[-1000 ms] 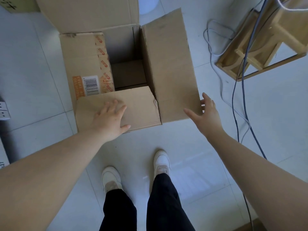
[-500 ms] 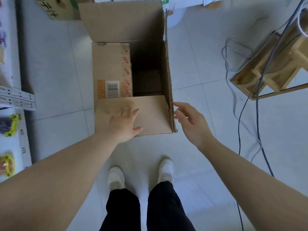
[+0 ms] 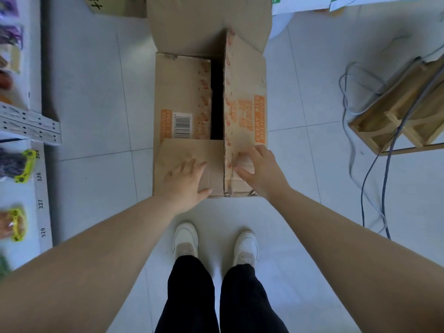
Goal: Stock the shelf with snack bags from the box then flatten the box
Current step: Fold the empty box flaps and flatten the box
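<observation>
Item: cardboard box (image 3: 182,92), standing on the tiled floor (image 3: 96,97) just ahead of the person's shoes (image 3: 185,239), with the shelf (image 3: 40,188) to the left. Condition: full height, not yet flattened; contents hidden in the dark slot. Snack bags (image 3: 14,164) lie on the shelf, so stocking is likely finished. Left hand (image 3: 185,181): flat, fingers straight, pressing the near flap (image 3: 189,152). Right hand (image 3: 260,170): fingers bent on the right flap (image 3: 245,92), pinching or pressing, cannot tell. Outstanding: collapsing the box.

pale tiled floor (image 3: 91,92), with a wooden frame (image 3: 370,135) and loose cables (image 3: 363,203) at right.
</observation>
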